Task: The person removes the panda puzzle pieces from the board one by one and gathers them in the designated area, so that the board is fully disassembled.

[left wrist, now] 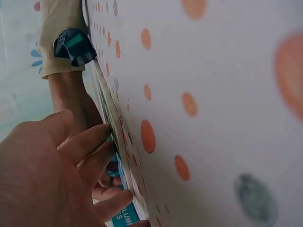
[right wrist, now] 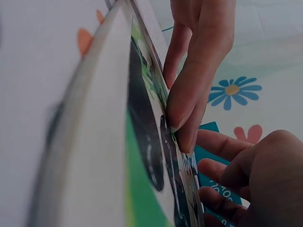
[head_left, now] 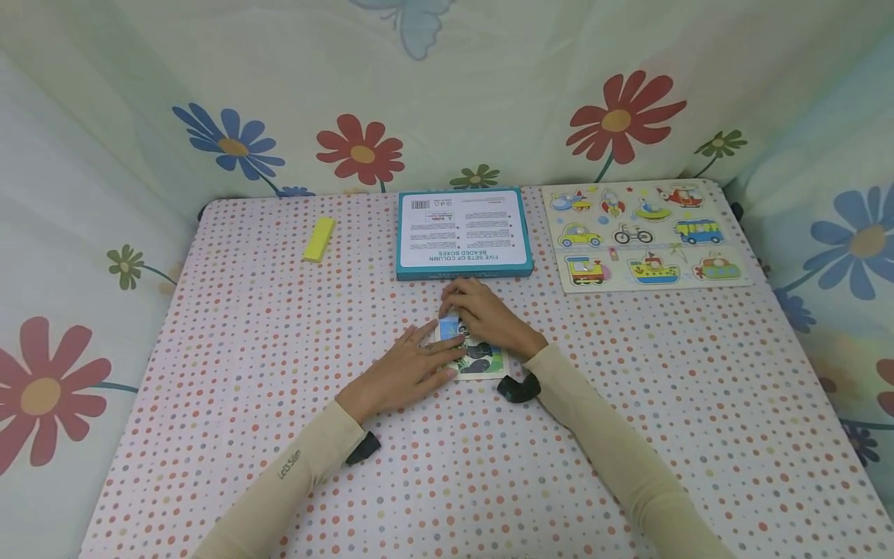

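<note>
A small flat picture board (head_left: 480,365), printed with a black-and-white animal on blue and green, lies on the table in the middle of the head view. My left hand (head_left: 407,363) reaches over its left side, fingers spread and extended, with fingertips on the picture. Over its far edge is my right hand (head_left: 482,312), fingers bent, tips gathered near the far left corner. In the right wrist view the right-hand fingers (right wrist: 222,142) are spaced apart along the board (right wrist: 156,142), with no loose piece visible between them. The right hand hides part of the picture.
Just beyond the hands lies a blue-and-white box (head_left: 464,233). A vehicle picture puzzle (head_left: 646,237) is at the far right, a yellow block (head_left: 319,239) at the far left. A dotted cloth (head_left: 279,326) covers the table; flowered curtains (head_left: 447,101) surround it.
</note>
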The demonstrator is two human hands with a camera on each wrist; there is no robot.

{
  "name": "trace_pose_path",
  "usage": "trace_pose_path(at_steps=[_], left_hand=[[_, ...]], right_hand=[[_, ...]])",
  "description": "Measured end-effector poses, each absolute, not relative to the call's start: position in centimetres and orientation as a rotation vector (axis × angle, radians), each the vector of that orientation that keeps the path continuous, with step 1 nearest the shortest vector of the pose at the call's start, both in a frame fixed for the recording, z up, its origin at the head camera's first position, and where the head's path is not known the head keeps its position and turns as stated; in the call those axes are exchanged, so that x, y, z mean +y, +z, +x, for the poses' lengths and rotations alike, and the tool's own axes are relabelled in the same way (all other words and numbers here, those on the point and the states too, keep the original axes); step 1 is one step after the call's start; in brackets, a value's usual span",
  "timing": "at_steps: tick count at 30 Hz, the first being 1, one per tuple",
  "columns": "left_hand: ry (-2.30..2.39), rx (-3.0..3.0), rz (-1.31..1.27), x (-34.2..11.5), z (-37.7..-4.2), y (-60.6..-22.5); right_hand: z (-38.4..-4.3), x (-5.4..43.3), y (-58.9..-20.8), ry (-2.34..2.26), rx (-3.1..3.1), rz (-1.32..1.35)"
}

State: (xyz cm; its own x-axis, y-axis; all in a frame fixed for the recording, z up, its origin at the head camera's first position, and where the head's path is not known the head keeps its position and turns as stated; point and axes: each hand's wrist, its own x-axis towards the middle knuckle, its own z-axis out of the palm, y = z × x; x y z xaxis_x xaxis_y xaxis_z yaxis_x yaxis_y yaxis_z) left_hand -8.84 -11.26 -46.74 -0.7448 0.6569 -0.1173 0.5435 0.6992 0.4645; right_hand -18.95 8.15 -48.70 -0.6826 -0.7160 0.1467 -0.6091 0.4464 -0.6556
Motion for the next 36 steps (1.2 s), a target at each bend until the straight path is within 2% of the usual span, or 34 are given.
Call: trace_pose_path(at_steps=[12, 20, 36], left_hand=[[0.586, 2.645, 0.973, -11.3, -8.7, -46.9], [0.567, 2.646, 0.958, -11.4, -8.7, -46.8], [0.554, 2.638, 0.949, -11.4, -8.5, -46.7]], right_hand=[[-18.2, 8.3, -47.3, -1.162, 2.389, -1.039], [-18.2, 8.6, -47.7, -1.345, 2.210, -0.971], [-18.7, 9.0, -48.0, -1.378, 2.221, -0.863]])
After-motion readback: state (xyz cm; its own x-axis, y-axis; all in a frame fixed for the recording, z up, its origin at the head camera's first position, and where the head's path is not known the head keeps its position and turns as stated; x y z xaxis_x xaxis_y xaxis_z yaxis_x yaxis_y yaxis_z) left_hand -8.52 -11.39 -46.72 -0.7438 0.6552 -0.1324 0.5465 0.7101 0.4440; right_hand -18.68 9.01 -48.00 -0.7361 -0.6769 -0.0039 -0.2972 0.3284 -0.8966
